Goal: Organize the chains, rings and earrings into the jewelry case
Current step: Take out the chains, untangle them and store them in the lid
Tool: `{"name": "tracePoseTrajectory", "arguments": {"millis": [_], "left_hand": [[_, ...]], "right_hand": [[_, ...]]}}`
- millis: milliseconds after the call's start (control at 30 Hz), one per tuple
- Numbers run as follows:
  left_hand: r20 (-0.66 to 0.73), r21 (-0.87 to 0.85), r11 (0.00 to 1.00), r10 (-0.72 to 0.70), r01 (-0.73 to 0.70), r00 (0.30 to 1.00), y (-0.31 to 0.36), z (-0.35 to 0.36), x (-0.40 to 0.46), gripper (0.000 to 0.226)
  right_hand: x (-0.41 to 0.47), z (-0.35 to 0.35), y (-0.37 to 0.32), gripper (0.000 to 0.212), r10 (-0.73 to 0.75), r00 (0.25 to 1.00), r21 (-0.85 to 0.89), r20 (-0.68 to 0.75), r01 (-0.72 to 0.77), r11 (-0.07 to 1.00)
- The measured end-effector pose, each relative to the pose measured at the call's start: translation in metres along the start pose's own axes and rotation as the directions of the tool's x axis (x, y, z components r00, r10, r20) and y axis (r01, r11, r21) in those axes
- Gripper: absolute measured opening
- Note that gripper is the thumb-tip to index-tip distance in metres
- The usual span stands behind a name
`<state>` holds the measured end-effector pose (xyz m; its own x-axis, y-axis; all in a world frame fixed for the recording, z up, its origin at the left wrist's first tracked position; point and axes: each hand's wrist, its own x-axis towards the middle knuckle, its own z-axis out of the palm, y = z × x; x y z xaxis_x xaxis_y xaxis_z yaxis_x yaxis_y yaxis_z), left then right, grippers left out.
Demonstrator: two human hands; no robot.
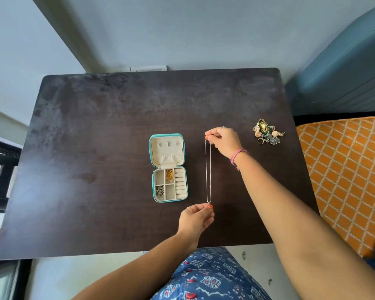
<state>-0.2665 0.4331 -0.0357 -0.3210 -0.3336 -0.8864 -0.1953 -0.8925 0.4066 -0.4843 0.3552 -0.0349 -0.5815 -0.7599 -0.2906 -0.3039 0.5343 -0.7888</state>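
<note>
Holding gold and silver chains, our open jewelry case sits left while our right hand and left hand pinch a thin silver chain taut.

The jewelry case lay open near the middle of the table. Just right of it, a chain hung between the right hand behind and the left hand in front. A pile of rings and earrings sat farther right.
</note>
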Motion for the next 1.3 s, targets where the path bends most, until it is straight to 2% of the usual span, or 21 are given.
{"name": "tracePoseTrajectory", "arguments": {"millis": [100, 200, 233, 300, 367, 433, 500, 567, 633, 767, 833, 933, 1067, 1300], "left_hand": [[-0.030, 0.127, 0.990, 0.071, -0.067, 0.997, -0.003, -0.001, 0.002, 0.005], [-0.061, 0.281, 0.949, 0.166, -0.143, 0.984, -0.005, -0.005, 0.002, 0.007], [-0.062, 0.323, 0.932, 0.192, -0.162, 0.979, -0.006, -0.007, 0.003, 0.008], [-0.056, 0.367, 0.910, 0.229, -0.193, 0.972, -0.006, -0.010, 0.004, 0.009], [-0.052, 0.355, 0.913, 0.236, -0.203, 0.970, -0.004, -0.011, 0.004, 0.009], [-0.031, 0.306, 0.932, 0.214, -0.195, 0.976, -0.002, -0.012, 0.004, 0.012], [0.003, 0.239, 0.956, 0.172, -0.167, 0.985, -0.002, -0.013, 0.003, 0.014], [0.044, 0.143, 0.982, 0.115, -0.120, 0.992, -0.002, -0.016, 0.002, 0.016], [0.090, 0.051, 0.997, 0.059, -0.064, 0.994, -0.001, -0.018, 0.002, 0.017], [0.135, -0.034, 0.999, 0.001, 0.003, 0.991, -0.002, -0.020, 0.001, 0.016], [0.122, -0.052, 0.999, -0.008, 0.014, 0.992, -0.003, -0.020, 0.002, 0.015], [0.101, -0.094, 0.995, -0.025, 0.034, 0.995, -0.006, -0.019, 0.002, 0.011], [0.053, -0.122, 0.992, -0.032, 0.039, 0.998, -0.009, -0.016, 0.004, 0.009], [-0.085, 0.005, 1.000, -0.005, 0.006, 0.996, -0.003, -0.005, 0.008, 0.011]], "right_hand": [[0.000, -0.003, 0.000, 0.010, 0.069, 0.995, 0.060, 0.078, -0.074, 0.995], [0.000, -0.008, -0.006, 0.010, 0.208, 0.969, 0.157, 0.130, -0.228, 0.961], [-0.001, -0.010, -0.008, 0.010, 0.262, 0.953, 0.219, 0.154, -0.292, 0.931], [-0.004, -0.014, -0.011, 0.007, 0.352, 0.901, 0.414, 0.252, -0.429, 0.803], [-0.008, -0.018, -0.009, 0.009, 0.362, 0.861, 0.579, 0.357, -0.508, 0.637], [-0.012, -0.021, -0.005, 0.014, 0.337, 0.844, 0.672, 0.417, -0.536, 0.510], [-0.014, -0.021, 0.000, 0.018, 0.332, 0.846, 0.723, 0.417, -0.530, 0.444], [-0.017, -0.021, 0.004, 0.025, 0.342, 0.860, 0.743, 0.378, -0.503, 0.441], [-0.018, -0.021, 0.008, 0.029, 0.347, 0.876, 0.706, 0.335, -0.477, 0.524], [-0.016, -0.018, 0.013, 0.023, 0.360, 0.893, 0.548, 0.269, -0.449, 0.706], [-0.014, -0.015, 0.016, 0.020, 0.354, 0.917, 0.381, 0.184, -0.398, 0.834], [-0.010, -0.008, 0.016, 0.019, 0.217, 0.974, 0.046, 0.064, -0.220, 0.974], [-0.004, 0.003, 0.009, 0.017, 0.022, 0.996, -0.274, 0.085, 0.002, 0.962], [0.002, 0.025, -0.007, 0.015, -0.079, 0.992, -0.400, 0.102, 0.114, 0.909]]}}
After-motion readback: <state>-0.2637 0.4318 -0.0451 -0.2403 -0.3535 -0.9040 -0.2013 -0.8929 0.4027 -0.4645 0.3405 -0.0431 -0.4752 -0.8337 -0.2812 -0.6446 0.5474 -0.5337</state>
